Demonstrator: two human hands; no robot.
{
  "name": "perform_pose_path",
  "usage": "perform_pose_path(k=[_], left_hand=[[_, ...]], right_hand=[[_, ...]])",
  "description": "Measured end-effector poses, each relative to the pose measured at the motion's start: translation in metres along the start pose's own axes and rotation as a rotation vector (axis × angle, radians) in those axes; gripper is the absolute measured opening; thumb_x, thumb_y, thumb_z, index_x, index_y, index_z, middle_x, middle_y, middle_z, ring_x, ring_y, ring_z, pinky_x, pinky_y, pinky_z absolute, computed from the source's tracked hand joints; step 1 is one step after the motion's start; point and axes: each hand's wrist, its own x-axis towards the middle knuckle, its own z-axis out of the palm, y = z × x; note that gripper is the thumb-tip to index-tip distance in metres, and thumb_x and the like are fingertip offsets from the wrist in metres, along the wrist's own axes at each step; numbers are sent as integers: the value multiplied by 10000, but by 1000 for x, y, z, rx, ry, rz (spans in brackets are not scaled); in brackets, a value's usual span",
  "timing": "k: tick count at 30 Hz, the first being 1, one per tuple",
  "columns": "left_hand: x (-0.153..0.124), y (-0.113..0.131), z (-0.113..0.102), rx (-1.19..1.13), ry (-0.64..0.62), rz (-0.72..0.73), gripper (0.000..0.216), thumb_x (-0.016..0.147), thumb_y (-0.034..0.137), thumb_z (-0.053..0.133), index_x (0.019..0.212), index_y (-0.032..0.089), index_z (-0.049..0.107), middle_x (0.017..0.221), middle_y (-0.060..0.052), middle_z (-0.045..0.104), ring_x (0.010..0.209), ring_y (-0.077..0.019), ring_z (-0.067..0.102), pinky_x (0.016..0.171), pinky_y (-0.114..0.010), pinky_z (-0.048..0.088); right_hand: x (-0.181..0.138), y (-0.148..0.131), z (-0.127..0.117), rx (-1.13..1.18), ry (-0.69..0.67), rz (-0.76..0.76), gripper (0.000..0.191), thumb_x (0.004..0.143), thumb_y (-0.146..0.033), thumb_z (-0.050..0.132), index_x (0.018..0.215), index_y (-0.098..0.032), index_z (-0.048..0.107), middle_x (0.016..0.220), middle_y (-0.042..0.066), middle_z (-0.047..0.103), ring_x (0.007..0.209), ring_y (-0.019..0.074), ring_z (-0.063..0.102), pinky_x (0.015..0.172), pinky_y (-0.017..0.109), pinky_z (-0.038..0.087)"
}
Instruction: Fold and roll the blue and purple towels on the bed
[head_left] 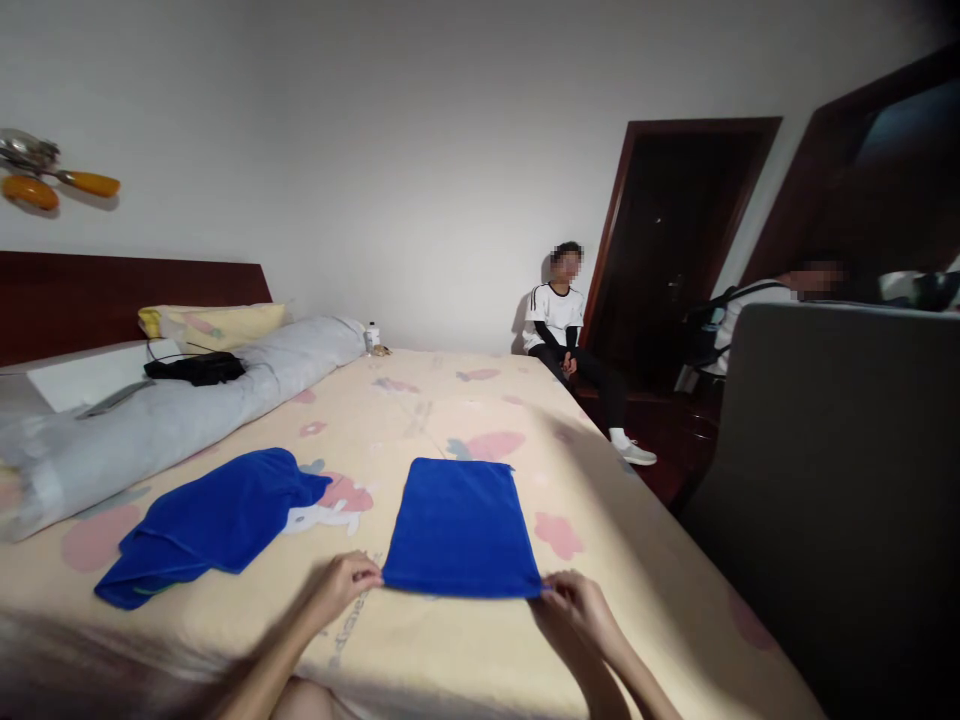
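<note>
A blue towel lies spread flat as a rough rectangle on the bed. My left hand pinches its near left corner between thumb and fingers. At the near right corner, my right hand grips the same towel in a pinch. The near edge runs straight between both hands. To the left of my left hand, a second blue towel lies crumpled and loosely folded, touched by neither hand.
The bed has a patterned cream sheet. A rolled grey quilt, a black item and a yellow pillow lie near the headboard. One person sits at the far edge. A dark panel stands at right.
</note>
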Motion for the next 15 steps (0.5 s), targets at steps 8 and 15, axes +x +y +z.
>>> perform_pose_path(k=[8,15], left_hand=[[-60,-38,33,475,64,256,140,850,203,648,884,294,750,747,19,695,768,-156,635,732,-261,497],[-72,-14,33,515,102,201,119,863,252,626,846,289,739,766,6,673,765,-166,638,698,-258,511]], right_hand=[[-58,59,28,-455,72,-185,267,884,-476,535,903,-308,741,779,46,673,764,205,584,697,326,449],[-66,40,21,-474,60,-266,269,897,-463,508,935,-285,705,863,57,649,795,203,597,729,362,501]])
